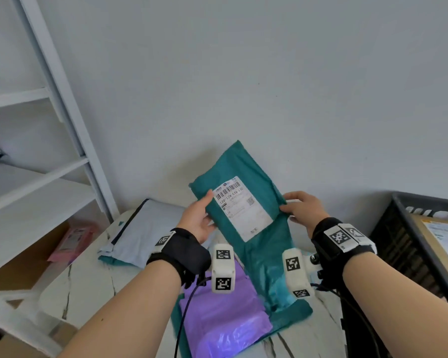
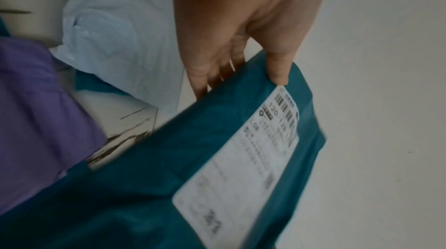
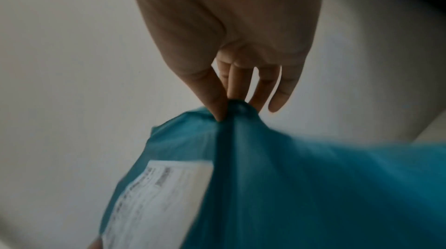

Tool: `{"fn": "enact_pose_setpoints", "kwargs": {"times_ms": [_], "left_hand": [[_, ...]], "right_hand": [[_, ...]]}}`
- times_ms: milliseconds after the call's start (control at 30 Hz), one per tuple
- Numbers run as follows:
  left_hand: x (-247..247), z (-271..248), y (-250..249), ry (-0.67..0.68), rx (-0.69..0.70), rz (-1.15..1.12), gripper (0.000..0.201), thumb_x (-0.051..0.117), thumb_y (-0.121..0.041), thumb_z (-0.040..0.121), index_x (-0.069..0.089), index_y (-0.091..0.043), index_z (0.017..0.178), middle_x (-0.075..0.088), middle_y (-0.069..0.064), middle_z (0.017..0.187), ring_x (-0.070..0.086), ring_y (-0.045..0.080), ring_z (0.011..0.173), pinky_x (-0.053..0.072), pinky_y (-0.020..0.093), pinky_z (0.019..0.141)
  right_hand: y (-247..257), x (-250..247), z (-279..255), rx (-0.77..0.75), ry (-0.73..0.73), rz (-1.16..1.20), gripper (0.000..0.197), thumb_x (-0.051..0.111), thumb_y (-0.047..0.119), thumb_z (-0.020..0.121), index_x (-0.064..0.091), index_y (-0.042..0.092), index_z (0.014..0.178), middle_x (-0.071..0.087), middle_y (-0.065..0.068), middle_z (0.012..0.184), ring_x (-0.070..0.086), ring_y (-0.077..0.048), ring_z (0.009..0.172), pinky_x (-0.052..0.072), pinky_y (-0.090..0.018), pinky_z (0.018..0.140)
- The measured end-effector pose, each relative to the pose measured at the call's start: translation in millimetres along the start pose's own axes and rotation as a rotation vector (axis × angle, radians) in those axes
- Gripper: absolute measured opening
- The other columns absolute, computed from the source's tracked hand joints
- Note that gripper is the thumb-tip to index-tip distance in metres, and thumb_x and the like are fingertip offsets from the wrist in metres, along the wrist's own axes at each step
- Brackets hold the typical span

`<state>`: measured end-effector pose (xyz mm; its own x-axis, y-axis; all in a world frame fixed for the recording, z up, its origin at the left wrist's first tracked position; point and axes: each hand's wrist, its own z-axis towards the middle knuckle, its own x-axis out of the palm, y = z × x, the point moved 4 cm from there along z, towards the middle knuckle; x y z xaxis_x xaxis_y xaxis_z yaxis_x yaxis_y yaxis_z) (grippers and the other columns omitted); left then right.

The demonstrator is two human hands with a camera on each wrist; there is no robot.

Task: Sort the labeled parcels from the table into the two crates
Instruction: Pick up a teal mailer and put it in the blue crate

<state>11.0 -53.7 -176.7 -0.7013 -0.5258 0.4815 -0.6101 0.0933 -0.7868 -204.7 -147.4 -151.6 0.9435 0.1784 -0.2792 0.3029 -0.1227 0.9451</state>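
You are holding the teal parcel [image 1: 246,202] up over the table [image 1: 83,277], label [image 1: 243,208] facing you. Your left hand [image 1: 201,218] is gripping its left edge, thumb on front and fingers behind; your right hand [image 1: 303,208] is pinching the bunched right edge. You seem to be reading the label, so the step in hand is deciding the destination. A purple parcel [image 1: 225,319] and a pale blue parcel [image 1: 145,228] are lying below. The dark crate [image 1: 409,239] is waiting at the right; next, choose the crate and carry the limp bag over.
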Motion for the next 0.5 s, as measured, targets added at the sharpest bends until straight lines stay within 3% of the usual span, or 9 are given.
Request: {"fn": "enact_pose_setpoints", "kwargs": {"times_ms": [67, 167, 400, 500], "left_hand": [[2.9, 1.5, -11.7, 0.011, 0.077, 0.033, 0.018, 0.062, -0.026, 0.093, 0.063, -0.014, 0.106, 0.068, 0.004, 0.099, 0.062, 0.018, 0.087, 0.052, 0.035, 0.082], [10.1, -1.2, -20.6, 0.033, 0.166, 0.105, 0.019, 0.062, -0.021, 0.093, 0.064, -0.013, 0.11, 0.07, 0.003, 0.096, 0.064, 0.017, 0.085, 0.052, 0.03, 0.076], [15.2, -4.0, -25.4, 0.076, 0.204, 0.109, 0.024, 0.061, -0.02, 0.093, 0.063, -0.012, 0.115, 0.071, 0.003, 0.1, 0.066, 0.016, 0.087, 0.053, 0.029, 0.072], [16.9, -4.6, -25.9, 0.1, 0.219, 0.109, 0.025, 0.06, -0.019, 0.094, 0.062, -0.012, 0.118, 0.071, 0.004, 0.104, 0.066, 0.016, 0.088, 0.053, 0.028, 0.072]], "right_hand": [[-1.1, 1.3, -5.8, 0.009, 0.065, -0.025, 0.029, 0.058, -0.011, 0.083, 0.062, 0.012, 0.1, 0.067, -0.012, 0.094, 0.059, -0.021, 0.087, 0.046, -0.028, 0.076], [-0.5, 9.1, -12.4, 0.032, 0.137, -0.024, 0.036, 0.057, -0.01, 0.084, 0.062, 0.012, 0.112, 0.069, -0.012, 0.101, 0.062, -0.022, 0.095, 0.046, -0.031, 0.085], [3.2, 15.8, -6.5, 0.027, 0.112, 0.016, 0.032, 0.064, -0.006, 0.082, 0.064, 0.011, 0.109, 0.068, -0.012, 0.111, 0.064, -0.028, 0.105, 0.05, -0.038, 0.095], [3.4, 18.5, -7.1, 0.023, 0.124, 0.02, 0.035, 0.065, -0.008, 0.08, 0.064, 0.003, 0.114, 0.069, -0.014, 0.11, 0.065, -0.03, 0.103, 0.051, -0.043, 0.096]]}}
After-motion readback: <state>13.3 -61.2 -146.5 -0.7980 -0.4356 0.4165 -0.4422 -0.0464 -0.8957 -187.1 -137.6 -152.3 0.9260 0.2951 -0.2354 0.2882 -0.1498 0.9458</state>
